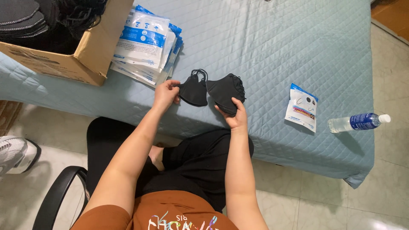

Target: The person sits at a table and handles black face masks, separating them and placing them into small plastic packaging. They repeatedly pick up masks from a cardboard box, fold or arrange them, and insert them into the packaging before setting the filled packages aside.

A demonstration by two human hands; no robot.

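My left hand (pixel 166 94) pinches the edge of a folded black face mask (pixel 194 90) whose ear loops curl at its top. My right hand (pixel 235 116) grips a small stack of black face masks (pixel 225 91) from below, thumb on the front. Both lots of masks hover just over the quilted blue bed cover (pixel 272 47), side by side and almost touching.
A pile of blue and white mask pouches (pixel 147 44) lies beside an open cardboard box (pixel 91 55) full of black masks at the far left. One filled pouch (pixel 302 107) and a lying water bottle (pixel 358 122) sit to the right. A black chair arm (pixel 55 196) is below left.
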